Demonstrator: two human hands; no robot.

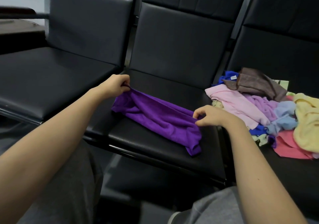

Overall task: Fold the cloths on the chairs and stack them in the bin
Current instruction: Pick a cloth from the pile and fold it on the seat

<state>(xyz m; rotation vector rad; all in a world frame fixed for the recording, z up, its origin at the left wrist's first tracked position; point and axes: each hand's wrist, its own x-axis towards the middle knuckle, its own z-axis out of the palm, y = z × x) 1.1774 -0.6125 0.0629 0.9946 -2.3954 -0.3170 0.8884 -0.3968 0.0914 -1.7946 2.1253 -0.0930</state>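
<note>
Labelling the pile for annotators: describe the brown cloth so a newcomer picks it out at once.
Of the three black seats, find the rightmost seat, which carries a heap of coloured cloths. The brown cloth lies on the heap's far side, nearest the backrest, overlapping a pink cloth. It is the only dark, dull piece; its neighbours are pastel or bright.

Three seats stood side by side: left seat (51, 82) | middle seat (141, 142) carried one cloth (155, 117), lying slantwise from far left to near right | left hand (114, 85) pinched its far-left end, right hand (212, 117) its right edge | cloth pile (269, 110) lay on right seat (276, 172), just right of the cloth.
</note>
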